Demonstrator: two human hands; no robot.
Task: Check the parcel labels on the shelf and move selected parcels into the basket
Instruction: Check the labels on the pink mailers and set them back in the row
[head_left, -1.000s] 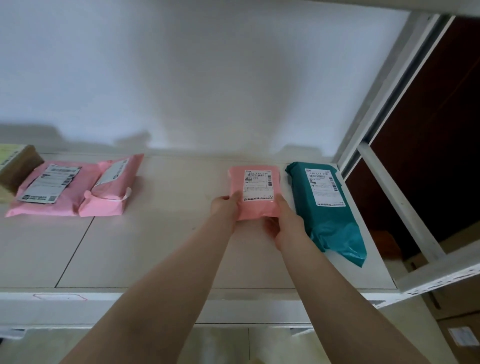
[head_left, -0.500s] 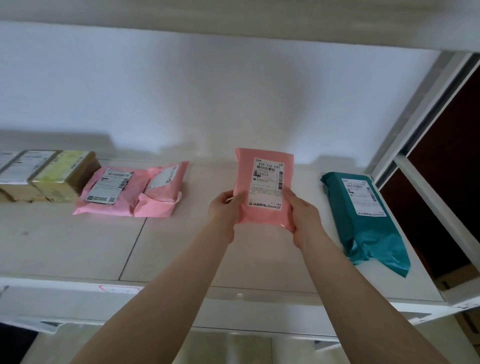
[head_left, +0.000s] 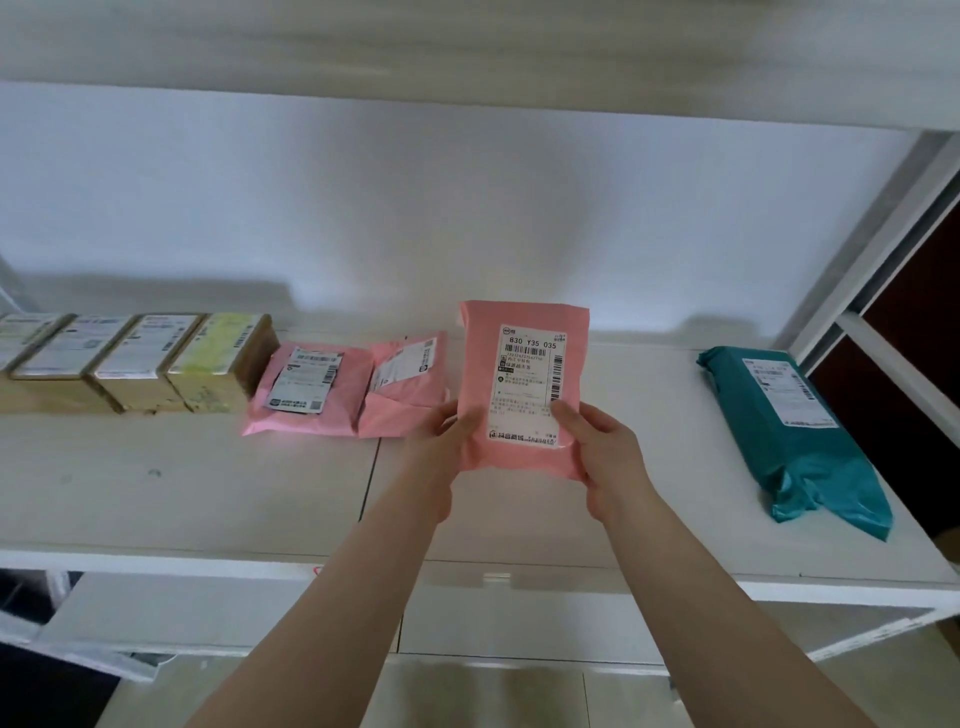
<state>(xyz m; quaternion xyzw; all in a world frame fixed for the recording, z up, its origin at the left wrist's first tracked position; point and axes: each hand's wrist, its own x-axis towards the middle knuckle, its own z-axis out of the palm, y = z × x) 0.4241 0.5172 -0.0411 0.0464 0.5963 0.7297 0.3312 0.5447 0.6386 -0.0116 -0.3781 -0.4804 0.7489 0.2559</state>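
Left hand (head_left: 451, 441) and right hand (head_left: 602, 457) clasp upright pink parcel (head_left: 522, 387), arms outstretched

Pink mailer parcels: three. One (head_left: 524, 364) between the fingers (head_left: 563, 415) of both hands, two left of the fingers, lying (head_left: 306, 395) and (head_left: 405, 389) touching. Teal mailer parcel (head_left: 789, 441): one, well right of the fingers. Cardboard boxes: four in a row, far left, first (head_left: 221, 358) nearest the fingers. Hands: two, left (head_left: 441, 441), right (head_left: 602, 457).

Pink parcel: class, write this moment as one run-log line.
step: label check | left hand and right hand: holding pink parcel upright above shelf | label: facing camera | basket: not seen
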